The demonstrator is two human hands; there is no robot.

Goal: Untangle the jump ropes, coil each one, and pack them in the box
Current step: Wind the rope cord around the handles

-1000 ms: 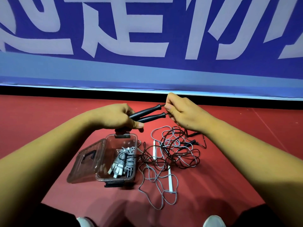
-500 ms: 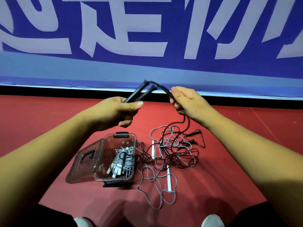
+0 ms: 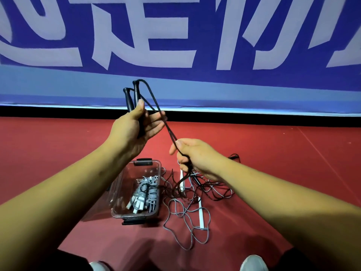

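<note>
On the red floor before a blue banner, the left hand clasped both black handles upright, likely to keep the ends together for coiling. The right hand gripped the black cord below them, holding it taut above the tangle lying right of the box, where one grey coil sat.

The black jump rope had its two slim handles upright, side by side, in the left hand. Its thin cords slanted down through the right hand into a floor tangle with a loose grey rope with white handles. Beside this stood the open clear plastic box, holding a coiled grey rope.
</note>
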